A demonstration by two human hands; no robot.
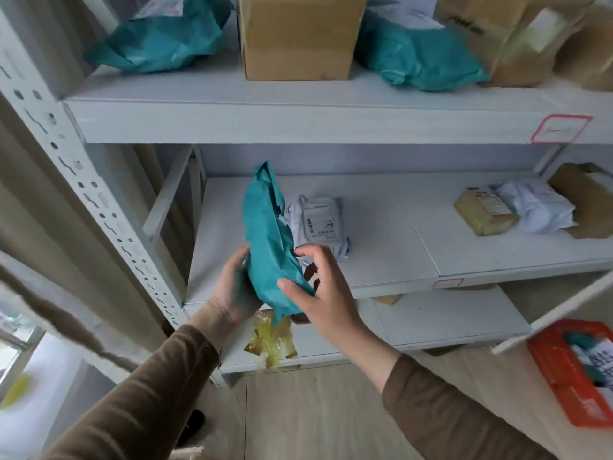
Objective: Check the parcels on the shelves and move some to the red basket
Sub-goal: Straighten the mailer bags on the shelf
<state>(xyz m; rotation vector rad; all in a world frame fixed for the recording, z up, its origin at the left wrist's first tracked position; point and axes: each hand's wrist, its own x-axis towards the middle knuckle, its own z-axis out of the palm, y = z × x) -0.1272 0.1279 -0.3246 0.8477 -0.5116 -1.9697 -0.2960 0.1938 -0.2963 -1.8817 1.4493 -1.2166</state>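
The person is holding a teal parcel (270,240) upright in front of the middle shelf (365,277), near that shelf's front left corner, probably so a label on it can be read before deciding where it goes. The left hand (232,287) is cupping the bag's lower left side from behind, fingers wrapped round it and taking its weight. The right hand (318,287) is closing on the lower right edge, thumb pressing against the teal film and the other fingers curling over the top of that edge, which looks like a turning or steadying grip rather than a carrying one.

Just behind the raised bag a white parcel (316,224) is lying flat on the middle shelf with its label facing up. Toward the shelf's right end a small tan box (484,212), a white bag (537,210) and a brown package (587,197) are sitting close together. On the upper shelf (298,121) a cardboard box (298,34) is standing between two teal bags (162,34). A crumpled yellow wrapper (270,340) is lying at the front edge of the lower shelf (447,322).

The red basket (570,370) is waiting on the floor at the right, beside the rack's corner and already holding some parcels, so a swing to the right would likely be the way in if this bag is chosen
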